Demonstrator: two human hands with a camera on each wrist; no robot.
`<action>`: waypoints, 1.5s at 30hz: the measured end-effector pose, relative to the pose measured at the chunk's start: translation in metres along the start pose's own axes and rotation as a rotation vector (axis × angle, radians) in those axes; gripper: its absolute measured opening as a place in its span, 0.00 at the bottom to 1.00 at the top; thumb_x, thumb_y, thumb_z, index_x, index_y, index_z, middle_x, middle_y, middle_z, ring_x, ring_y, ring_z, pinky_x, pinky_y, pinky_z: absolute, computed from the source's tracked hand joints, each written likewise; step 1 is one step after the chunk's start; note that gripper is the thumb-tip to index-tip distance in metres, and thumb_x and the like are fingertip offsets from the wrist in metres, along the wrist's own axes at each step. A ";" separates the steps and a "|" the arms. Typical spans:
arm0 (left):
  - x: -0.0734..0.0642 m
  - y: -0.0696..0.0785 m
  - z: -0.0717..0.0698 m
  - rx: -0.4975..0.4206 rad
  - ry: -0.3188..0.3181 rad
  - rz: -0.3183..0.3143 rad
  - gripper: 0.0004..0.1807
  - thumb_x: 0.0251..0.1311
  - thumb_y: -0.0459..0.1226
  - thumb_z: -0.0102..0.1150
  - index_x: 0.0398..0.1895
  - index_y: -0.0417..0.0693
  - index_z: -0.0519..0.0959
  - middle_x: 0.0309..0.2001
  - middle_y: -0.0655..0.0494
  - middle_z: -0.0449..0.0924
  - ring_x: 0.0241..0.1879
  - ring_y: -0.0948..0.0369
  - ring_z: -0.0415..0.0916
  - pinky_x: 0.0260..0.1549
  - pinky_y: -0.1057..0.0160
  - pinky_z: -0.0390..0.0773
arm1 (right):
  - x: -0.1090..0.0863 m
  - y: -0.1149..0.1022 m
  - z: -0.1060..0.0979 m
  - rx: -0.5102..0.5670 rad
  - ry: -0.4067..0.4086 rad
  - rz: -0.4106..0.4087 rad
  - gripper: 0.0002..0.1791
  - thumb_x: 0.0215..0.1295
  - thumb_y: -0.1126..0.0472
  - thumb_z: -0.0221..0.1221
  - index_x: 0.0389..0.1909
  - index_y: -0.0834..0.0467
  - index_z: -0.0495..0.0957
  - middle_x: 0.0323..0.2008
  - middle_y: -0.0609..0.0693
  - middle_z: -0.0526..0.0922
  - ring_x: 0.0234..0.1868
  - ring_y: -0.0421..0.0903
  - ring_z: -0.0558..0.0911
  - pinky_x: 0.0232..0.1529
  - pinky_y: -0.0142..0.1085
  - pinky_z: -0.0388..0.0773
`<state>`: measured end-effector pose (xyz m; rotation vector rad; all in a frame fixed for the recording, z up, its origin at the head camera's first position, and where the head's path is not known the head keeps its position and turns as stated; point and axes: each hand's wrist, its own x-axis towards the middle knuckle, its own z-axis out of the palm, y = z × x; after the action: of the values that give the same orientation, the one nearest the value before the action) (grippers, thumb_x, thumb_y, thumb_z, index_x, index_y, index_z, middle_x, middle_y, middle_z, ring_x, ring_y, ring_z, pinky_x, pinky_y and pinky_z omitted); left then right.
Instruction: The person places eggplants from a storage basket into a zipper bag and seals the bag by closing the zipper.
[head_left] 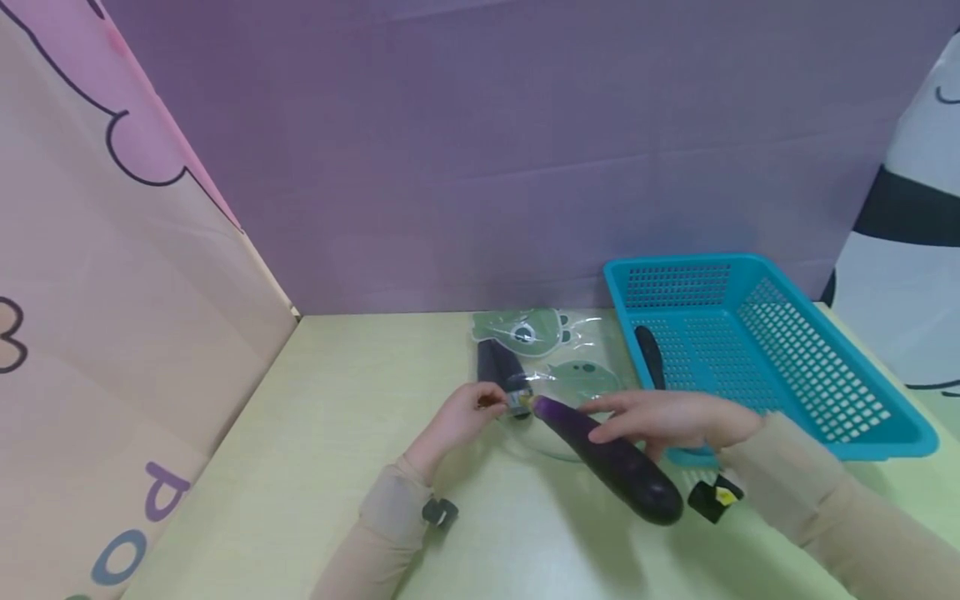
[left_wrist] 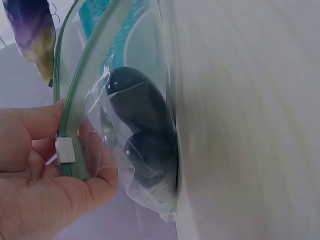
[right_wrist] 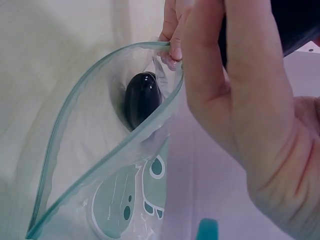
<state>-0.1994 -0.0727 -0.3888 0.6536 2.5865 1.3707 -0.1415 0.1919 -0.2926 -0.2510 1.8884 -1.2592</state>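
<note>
My left hand [head_left: 463, 421] pinches the green-edged mouth of a clear zip bag [left_wrist: 72, 100] next to its white slider [left_wrist: 65, 150]. The bag's mouth gapes in the right wrist view, and green cartoon animals [right_wrist: 114, 202] are printed on its side. Inside lie dark, glossy rounded shapes [left_wrist: 137, 100] that look like eggplants. My right hand [head_left: 660, 421] holds a long purple eggplant [head_left: 618, 467] slantwise above the table, its stem end near the bag's mouth and my left fingers. The right palm side is partly hidden in the head view.
A turquoise mesh basket [head_left: 795, 350] stands at the right, beside the bag. A slim black object [head_left: 651, 357] leans inside its left wall. The pale table [head_left: 330, 433] meets a purple backdrop [head_left: 480, 167] behind and a printed sheet [head_left: 112, 333] on the left.
</note>
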 end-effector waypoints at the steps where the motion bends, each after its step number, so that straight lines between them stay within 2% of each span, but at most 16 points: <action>1: 0.000 0.000 0.000 -0.002 0.003 -0.002 0.06 0.62 0.31 0.55 0.38 0.40 0.80 0.38 0.49 0.82 0.39 0.58 0.77 0.40 0.65 0.78 | 0.000 0.000 0.000 0.001 -0.003 0.000 0.41 0.65 0.56 0.55 0.71 0.68 0.45 0.57 0.65 0.69 0.44 0.51 0.81 0.38 0.47 0.83; 7: 0.000 -0.001 0.000 -0.001 0.024 -0.002 0.06 0.62 0.30 0.54 0.38 0.39 0.80 0.37 0.48 0.82 0.37 0.59 0.77 0.38 0.66 0.78 | -0.002 0.006 0.001 0.023 -0.010 -0.030 0.41 0.65 0.57 0.55 0.70 0.68 0.46 0.60 0.67 0.65 0.44 0.51 0.81 0.39 0.47 0.83; 14: 0.002 -0.002 0.001 -0.024 0.061 -0.004 0.06 0.62 0.30 0.54 0.38 0.39 0.80 0.37 0.48 0.82 0.36 0.60 0.76 0.37 0.66 0.78 | 0.004 0.015 0.008 -0.011 0.005 -0.052 0.38 0.65 0.56 0.55 0.69 0.70 0.51 0.58 0.65 0.69 0.43 0.51 0.82 0.37 0.47 0.83; 20: 0.002 -0.001 0.002 -0.035 0.071 -0.005 0.06 0.62 0.30 0.54 0.38 0.39 0.80 0.38 0.48 0.82 0.38 0.58 0.77 0.40 0.65 0.78 | 0.013 0.020 0.014 0.078 -0.002 -0.057 0.35 0.67 0.57 0.53 0.68 0.70 0.53 0.52 0.63 0.74 0.47 0.52 0.80 0.39 0.49 0.83; 31: 0.002 0.000 0.002 -0.035 0.086 0.000 0.05 0.61 0.29 0.55 0.37 0.38 0.80 0.38 0.47 0.82 0.41 0.55 0.78 0.42 0.63 0.79 | 0.027 0.035 0.025 0.189 0.008 -0.130 0.36 0.66 0.54 0.52 0.65 0.74 0.53 0.51 0.64 0.75 0.46 0.52 0.79 0.42 0.53 0.81; 36: 0.002 0.000 0.002 -0.028 0.085 0.006 0.05 0.60 0.28 0.55 0.37 0.38 0.80 0.38 0.46 0.82 0.41 0.54 0.78 0.43 0.62 0.80 | 0.032 0.041 0.025 0.233 0.011 -0.161 0.36 0.66 0.53 0.52 0.63 0.75 0.54 0.50 0.64 0.74 0.45 0.51 0.78 0.45 0.53 0.80; 45: 0.000 0.004 0.001 -0.025 0.095 0.019 0.05 0.60 0.28 0.55 0.37 0.37 0.80 0.37 0.46 0.82 0.42 0.52 0.79 0.43 0.61 0.80 | 0.041 0.060 0.022 0.339 0.026 -0.208 0.32 0.70 0.52 0.48 0.65 0.72 0.56 0.51 0.57 0.75 0.49 0.48 0.78 0.53 0.48 0.77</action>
<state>-0.1982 -0.0703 -0.3864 0.6256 2.6372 1.4726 -0.1360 0.1827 -0.3682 -0.2551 1.6668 -1.7052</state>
